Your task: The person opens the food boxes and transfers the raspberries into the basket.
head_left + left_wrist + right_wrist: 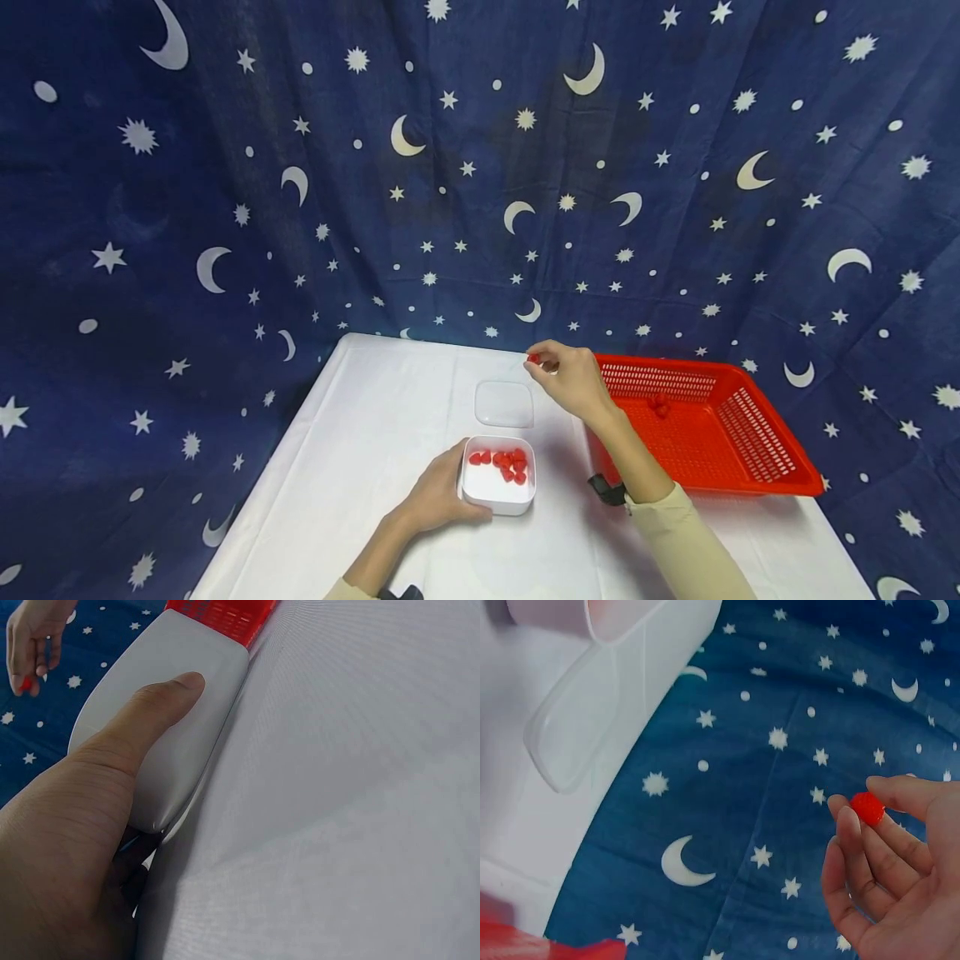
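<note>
At far centre, the right hand point(576, 379) pinches a red berry point(868, 808); nearer, the left hand point(441, 493) grips a box point(501, 507) whose berries point(517, 457) only the head view shows clearly; a forearm point(639, 457) partly hides the basket point(797, 482).

From the head, farthest back, we look forward and down over the white cloth-covered table point(382, 400) towards the navy star-and-moon fabric curtain point(457, 133). At the left wrist we face, close up, the square white plastic box point(150, 664) at ten o'clock. At the right wrist we face the curtain, bare right hand point(911, 889) at four; both wrist views share that hand.
</note>
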Demonstrator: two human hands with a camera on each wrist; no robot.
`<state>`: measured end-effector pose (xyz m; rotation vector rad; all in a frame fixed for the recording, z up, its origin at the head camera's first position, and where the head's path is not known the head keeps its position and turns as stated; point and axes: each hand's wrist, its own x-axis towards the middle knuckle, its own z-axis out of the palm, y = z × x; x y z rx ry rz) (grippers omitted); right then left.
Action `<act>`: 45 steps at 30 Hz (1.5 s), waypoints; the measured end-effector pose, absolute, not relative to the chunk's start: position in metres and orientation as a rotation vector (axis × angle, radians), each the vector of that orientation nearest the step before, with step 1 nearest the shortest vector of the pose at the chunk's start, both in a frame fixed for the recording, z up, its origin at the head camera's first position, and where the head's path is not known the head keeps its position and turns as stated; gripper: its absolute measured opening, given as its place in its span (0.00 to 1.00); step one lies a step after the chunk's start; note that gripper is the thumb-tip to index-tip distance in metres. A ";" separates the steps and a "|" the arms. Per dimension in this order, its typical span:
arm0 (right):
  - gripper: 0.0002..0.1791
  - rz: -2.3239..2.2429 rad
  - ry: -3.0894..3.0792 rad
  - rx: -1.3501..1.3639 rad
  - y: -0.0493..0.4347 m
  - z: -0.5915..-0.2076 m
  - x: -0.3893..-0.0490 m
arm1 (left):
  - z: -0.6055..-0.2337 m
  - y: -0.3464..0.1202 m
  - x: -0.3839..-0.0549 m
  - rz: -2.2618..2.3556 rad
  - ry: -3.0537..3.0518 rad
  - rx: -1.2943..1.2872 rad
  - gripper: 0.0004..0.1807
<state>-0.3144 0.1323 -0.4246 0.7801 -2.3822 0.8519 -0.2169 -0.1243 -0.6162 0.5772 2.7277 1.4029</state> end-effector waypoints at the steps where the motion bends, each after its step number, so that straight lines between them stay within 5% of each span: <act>1: 0.09 0.862 -2.381 0.762 0.135 -0.424 -0.316 | -0.616 -0.124 -0.217 1.403 2.728 0.574 0.71; 22: 0.15 1.180 -2.428 0.187 0.226 -0.409 -0.364 | -0.616 -0.125 -0.216 1.400 2.723 0.553 0.73; 29: 0.23 1.307 -2.516 -0.066 0.257 -0.410 -0.365 | -0.615 -0.125 -0.216 1.393 2.734 0.558 0.73; 45: 0.20 0.945 -2.798 -0.499 0.318 -0.441 -0.363 | -0.615 -0.125 -0.217 1.394 2.737 0.573 0.71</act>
